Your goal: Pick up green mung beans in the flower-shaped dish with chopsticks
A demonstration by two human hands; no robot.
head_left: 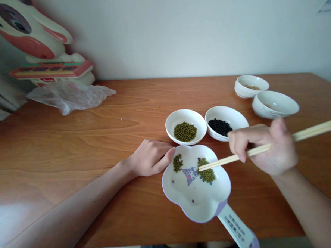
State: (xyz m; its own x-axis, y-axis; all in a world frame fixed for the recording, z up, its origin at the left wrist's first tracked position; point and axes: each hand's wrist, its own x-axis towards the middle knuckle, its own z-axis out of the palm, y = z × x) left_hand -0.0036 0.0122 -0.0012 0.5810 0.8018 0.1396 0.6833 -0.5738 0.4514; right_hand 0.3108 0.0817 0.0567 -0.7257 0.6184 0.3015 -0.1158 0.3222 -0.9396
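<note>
My right hand (264, 146) is closed around a pair of wooden chopsticks (235, 158). Their tips are together over a pile of green mung beans (206, 175) in a white, flower-shaped pan (198, 204) with a purple rim and a labelled handle. A smaller cluster of mung beans (177, 163) lies at the pan's upper left. My left hand (153, 157) rests on the table with its thumb at the pan's left rim; its other fingers are bent and partly hidden. Just behind the pan stand a bowl of mung beans (169, 123) and a bowl of black beans (239, 121).
Two more white bowls (276, 109) with pale contents stand at the back right. At the back left are a crumpled plastic bag (74, 97) and a large cartoon animal figure (43, 45) with a keyboard. The wooden table (71, 144) meets a wall behind.
</note>
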